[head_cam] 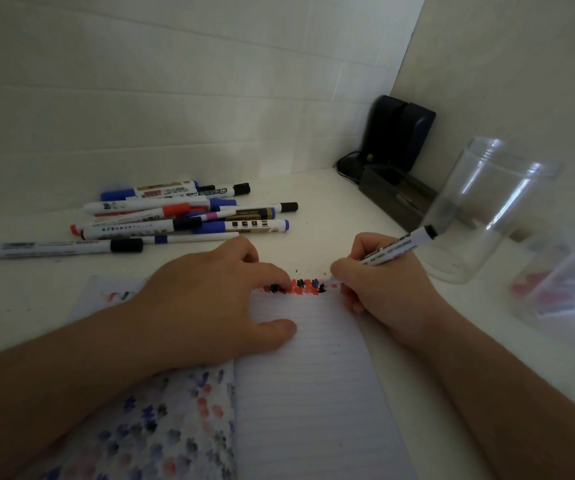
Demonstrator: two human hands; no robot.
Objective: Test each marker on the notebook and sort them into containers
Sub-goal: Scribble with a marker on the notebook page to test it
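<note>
An open lined notebook [306, 375] lies on the white table, with a row of red and black marks along the top of its right page. My left hand [216, 299] presses flat on the page, fingertips on that row. My right hand [379, 289] grips a white marker [396, 245] with a black end, its tip at the right end of the row beside a small red mark. A pile of several capped markers [182, 216] in blue, red and black lies at the back left. A clear jar [480, 216] stands right of my right hand.
A second clear container [563, 285] holding red-marked markers sits blurred at the far right. A dark tray [396, 199] and a black device [396, 133] with a cable occupy the back corner. White walls close the back and right.
</note>
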